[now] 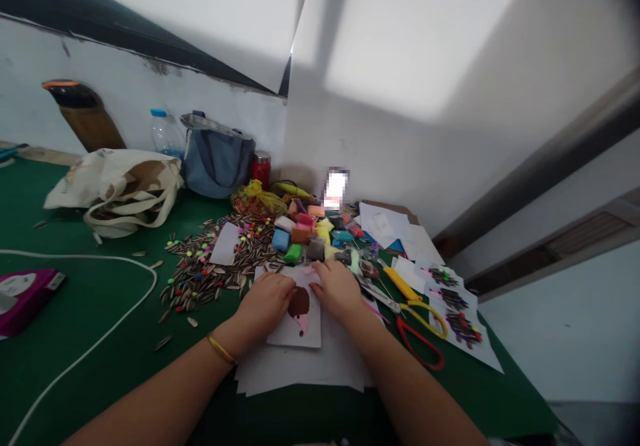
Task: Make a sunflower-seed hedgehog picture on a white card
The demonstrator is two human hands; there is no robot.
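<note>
Toward the front edge of the matt green surface (100, 306), a smooth white rectangular paper card (311, 336); toward its right edge, red-and-yellow plastic-handled scissors (384, 297) with shiny metal blades; along its back edge, a matt blue cloth handbag (214, 163).

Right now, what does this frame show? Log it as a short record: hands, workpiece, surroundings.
Card: white, bearing a brown shape and a pink pointed one
Left hand: over the card's left side, beside the brown shape
Right hand: at the card's upper right
Beneath: white sheets on a green tabletop
Left side: striped seeds, bright beads
Right side: scissors with red and yellow handles
</note>
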